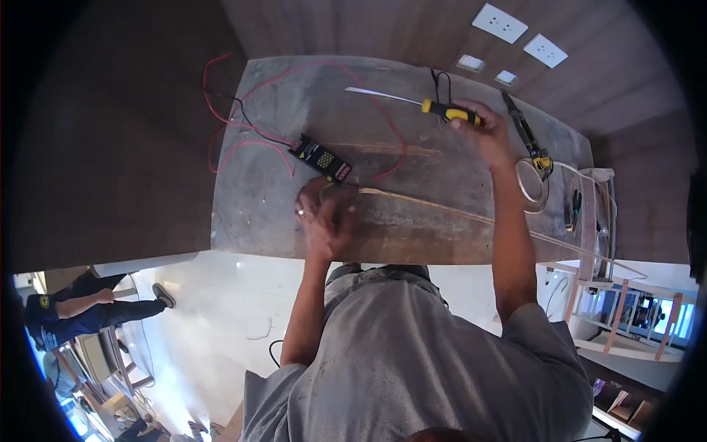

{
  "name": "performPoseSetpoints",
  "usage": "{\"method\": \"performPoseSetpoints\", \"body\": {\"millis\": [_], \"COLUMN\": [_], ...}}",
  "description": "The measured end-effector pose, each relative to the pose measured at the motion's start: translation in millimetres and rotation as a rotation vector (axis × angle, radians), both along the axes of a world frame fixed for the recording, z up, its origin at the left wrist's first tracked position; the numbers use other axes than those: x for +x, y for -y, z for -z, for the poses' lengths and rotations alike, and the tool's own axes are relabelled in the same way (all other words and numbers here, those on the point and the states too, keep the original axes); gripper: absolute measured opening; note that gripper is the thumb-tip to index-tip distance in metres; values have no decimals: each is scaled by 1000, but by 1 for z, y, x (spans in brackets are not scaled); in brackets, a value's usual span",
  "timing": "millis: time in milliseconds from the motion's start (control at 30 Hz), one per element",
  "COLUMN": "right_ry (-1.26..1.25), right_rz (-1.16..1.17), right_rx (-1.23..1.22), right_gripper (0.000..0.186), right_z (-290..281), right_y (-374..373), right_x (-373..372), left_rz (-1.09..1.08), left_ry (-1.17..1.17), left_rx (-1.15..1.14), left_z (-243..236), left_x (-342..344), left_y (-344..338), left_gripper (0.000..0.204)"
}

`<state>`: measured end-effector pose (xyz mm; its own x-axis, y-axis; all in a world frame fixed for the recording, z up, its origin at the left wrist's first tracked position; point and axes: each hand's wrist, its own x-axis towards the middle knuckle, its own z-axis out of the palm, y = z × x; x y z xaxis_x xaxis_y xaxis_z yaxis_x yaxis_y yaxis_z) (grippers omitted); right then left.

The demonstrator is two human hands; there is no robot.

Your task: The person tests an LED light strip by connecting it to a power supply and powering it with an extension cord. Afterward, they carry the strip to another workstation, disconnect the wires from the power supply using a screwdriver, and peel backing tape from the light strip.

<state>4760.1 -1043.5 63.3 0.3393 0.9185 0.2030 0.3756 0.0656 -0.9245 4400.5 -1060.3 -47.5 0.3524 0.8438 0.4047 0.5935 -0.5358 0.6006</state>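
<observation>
My right hand (pixel 482 132) is closed round the yellow and black handle of a screwdriver (pixel 449 112), raised over the far right half of the wooden board. Its long metal shaft points left. My left hand (pixel 322 219) is at the near edge of a black box-shaped power unit (pixel 321 158), with its fingers bent and smeared by motion. Whether they grip anything is unclear. Beside those fingers lies the tip of a pale cable (pixel 412 199), which runs off to the right. Red wire (pixel 390 121) and a black lead (pixel 254 121) spread out behind the unit.
Right of my right arm lie a black and yellow tool (pixel 527 132), a coil of white cable (pixel 532 184) and pliers (pixel 573 210). Sockets (pixel 501 23) are set in the brown back panel, above cut-outs (pixel 471 62). Another person (pixel 74 313) is at the lower left.
</observation>
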Motion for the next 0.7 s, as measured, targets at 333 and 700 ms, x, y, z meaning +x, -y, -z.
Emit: {"method": "performPoseSetpoints", "body": {"millis": [333,700], "right_ry": [319,49], "right_rz": [247,500], "right_rx": [-218,44], "right_gripper": [35,25], "right_z": [108,73], "right_y": [38,225], "right_x": [35,-18], "left_rz": [182,515], "left_ry": [-136,-432], "left_rx": [141,240], "left_z": [-22,-6], "left_x": [6,59], "left_y": [-23,-39], "left_gripper": [53,26]}}
